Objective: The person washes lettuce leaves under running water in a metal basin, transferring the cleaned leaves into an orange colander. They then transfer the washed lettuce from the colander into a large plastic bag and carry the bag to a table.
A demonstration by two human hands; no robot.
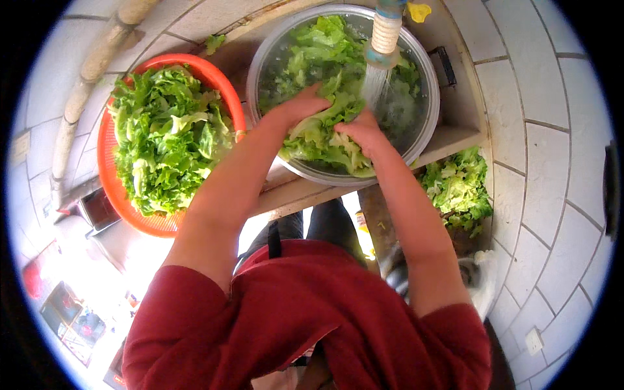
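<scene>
l fingers (312, 93) & r fingers (348, 129) round lettuce leaves (315, 138), prob. so tap stream (375, 83) just beyond r fingers rinses 'em.

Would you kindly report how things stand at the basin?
Left hand among greens in basin, right hand holding them. Running tap overhangs basin, possible obstacle.

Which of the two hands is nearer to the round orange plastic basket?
Left. The left hand is on green leaves in the round silver metal basin, to the right of the basket; the right hand, also on leaves there, is farther right.
</scene>
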